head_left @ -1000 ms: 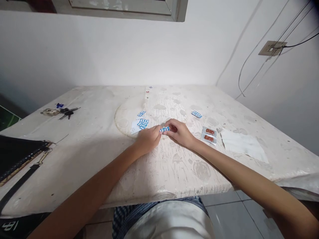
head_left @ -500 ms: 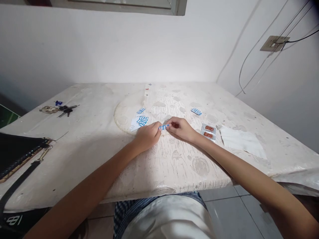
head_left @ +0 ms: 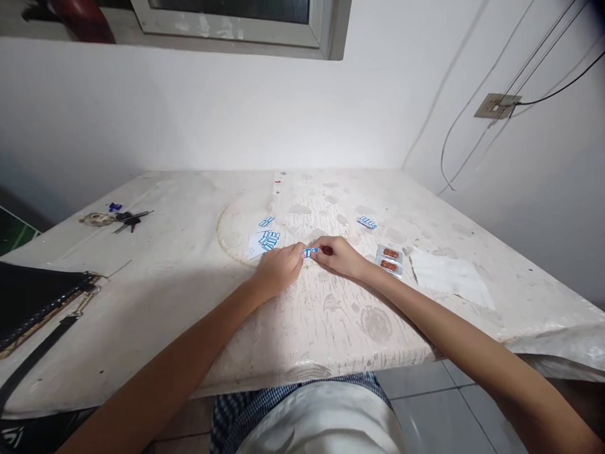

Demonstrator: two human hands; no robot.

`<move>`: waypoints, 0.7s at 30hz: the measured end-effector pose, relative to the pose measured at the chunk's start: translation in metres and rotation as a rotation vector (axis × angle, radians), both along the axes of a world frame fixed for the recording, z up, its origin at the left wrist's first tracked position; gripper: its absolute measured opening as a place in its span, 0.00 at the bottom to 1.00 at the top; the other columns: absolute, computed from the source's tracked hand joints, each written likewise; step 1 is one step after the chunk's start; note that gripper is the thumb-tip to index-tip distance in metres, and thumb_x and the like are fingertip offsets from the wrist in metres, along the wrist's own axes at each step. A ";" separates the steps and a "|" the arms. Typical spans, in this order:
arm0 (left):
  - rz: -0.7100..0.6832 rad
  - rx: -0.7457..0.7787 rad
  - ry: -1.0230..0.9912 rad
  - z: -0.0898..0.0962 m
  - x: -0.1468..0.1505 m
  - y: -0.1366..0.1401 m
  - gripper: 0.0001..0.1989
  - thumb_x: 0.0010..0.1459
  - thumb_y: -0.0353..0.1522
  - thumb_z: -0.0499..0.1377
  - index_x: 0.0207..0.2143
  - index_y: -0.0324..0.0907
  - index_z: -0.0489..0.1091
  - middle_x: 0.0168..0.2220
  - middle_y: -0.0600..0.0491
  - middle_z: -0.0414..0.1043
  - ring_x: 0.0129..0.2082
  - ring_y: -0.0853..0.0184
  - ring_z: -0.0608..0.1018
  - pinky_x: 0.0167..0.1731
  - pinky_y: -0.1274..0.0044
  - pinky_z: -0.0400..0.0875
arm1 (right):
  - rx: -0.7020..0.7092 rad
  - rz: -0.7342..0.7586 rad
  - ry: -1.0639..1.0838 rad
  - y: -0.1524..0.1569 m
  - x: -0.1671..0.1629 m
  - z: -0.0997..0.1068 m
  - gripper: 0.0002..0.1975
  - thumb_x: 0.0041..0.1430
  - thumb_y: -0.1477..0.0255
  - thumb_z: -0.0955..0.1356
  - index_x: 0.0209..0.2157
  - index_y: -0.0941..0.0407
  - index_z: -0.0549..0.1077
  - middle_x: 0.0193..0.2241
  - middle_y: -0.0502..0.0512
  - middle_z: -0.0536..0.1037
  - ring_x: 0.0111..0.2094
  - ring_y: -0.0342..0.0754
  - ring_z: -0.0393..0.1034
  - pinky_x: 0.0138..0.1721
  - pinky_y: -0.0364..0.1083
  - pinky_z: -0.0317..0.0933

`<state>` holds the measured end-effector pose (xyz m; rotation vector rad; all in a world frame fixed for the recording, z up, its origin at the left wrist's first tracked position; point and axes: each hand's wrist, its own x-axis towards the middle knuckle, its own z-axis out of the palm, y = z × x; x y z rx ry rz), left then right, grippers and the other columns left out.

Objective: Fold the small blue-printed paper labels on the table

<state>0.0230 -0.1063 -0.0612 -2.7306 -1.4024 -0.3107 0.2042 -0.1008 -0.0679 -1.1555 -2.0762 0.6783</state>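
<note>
Between my two hands is a small white paper piece with blue outlined print point(head_left: 310, 252). The fingertips of my left hand point(head_left: 282, 266) pinch its left end, and those of my right hand point(head_left: 336, 255) pinch its right end. Just beyond my left hand lies a white sheet with blue lettering point(head_left: 265, 242), and past it a small blue-and-white cutout point(head_left: 266, 222). Another blue-and-white cutout point(head_left: 367, 222) rests up and to the right of my right hand. Beside my right forearm sits a silver blister pack point(head_left: 390, 260) with two reddish-brown windows.
A white cloth or tissue point(head_left: 451, 277) is spread at the right of the covered table point(head_left: 189, 353). Keys point(head_left: 128, 219) lie at the far left, near a black bag point(head_left: 38, 302) with a strap. A wall outlet point(head_left: 497, 106) has cables hanging from it.
The camera view has tilted up slightly, so everything sits lower in the picture and more window shows. Both hands still hold the paper piece in nearly the same pose.
</note>
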 end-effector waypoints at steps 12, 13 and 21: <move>-0.011 -0.028 0.015 -0.001 -0.003 -0.002 0.14 0.63 0.33 0.38 0.40 0.41 0.60 0.34 0.50 0.70 0.34 0.64 0.74 0.31 0.75 0.63 | -0.057 0.051 0.072 0.000 -0.002 -0.004 0.10 0.53 0.67 0.64 0.30 0.59 0.72 0.20 0.47 0.64 0.22 0.40 0.53 0.24 0.41 0.50; -0.004 -0.030 0.019 0.000 -0.004 -0.002 0.14 0.63 0.34 0.38 0.39 0.41 0.61 0.34 0.50 0.70 0.34 0.64 0.74 0.31 0.75 0.63 | -0.053 0.054 0.059 -0.001 -0.002 -0.001 0.10 0.54 0.67 0.64 0.30 0.59 0.72 0.20 0.47 0.64 0.22 0.40 0.53 0.23 0.41 0.50; 0.003 -0.029 0.051 0.003 -0.002 -0.004 0.14 0.63 0.32 0.37 0.36 0.41 0.61 0.35 0.49 0.71 0.34 0.63 0.74 0.30 0.74 0.64 | 0.038 0.013 -0.051 0.017 0.017 0.056 0.13 0.56 0.67 0.63 0.39 0.57 0.73 0.36 0.56 0.75 0.28 0.43 0.65 0.29 0.44 0.58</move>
